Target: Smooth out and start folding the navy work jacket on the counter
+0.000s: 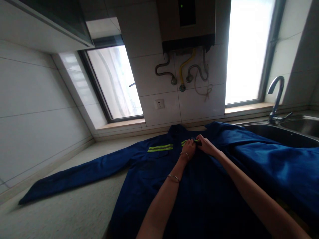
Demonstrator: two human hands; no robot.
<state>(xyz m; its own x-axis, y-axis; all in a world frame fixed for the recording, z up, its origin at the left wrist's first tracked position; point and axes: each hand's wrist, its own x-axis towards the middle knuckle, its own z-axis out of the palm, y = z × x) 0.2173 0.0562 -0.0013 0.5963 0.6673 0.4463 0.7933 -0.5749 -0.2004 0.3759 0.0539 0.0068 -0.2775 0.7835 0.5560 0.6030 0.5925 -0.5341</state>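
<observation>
A dark blue work jacket [149,172] with yellow-green reflective strips lies spread over the counter, its collar toward the wall. One sleeve stretches out to the left; more blue cloth [279,159] lies at the right beside the sink. My left hand [189,148], with bangles on the wrist, is closed on the jacket's upper front by the chest strip. Close against it, my right hand [204,145] pinches the same area of cloth. The exact part between the fingers is dark and small.
A steel sink [302,124] with a tall faucet [276,96] is at the right. Behind the counter [82,209] are a tiled wall, a socket [159,103], and a water heater [188,23] with pipes. Two windows flank the heater; a cabinet [50,26] hangs upper left.
</observation>
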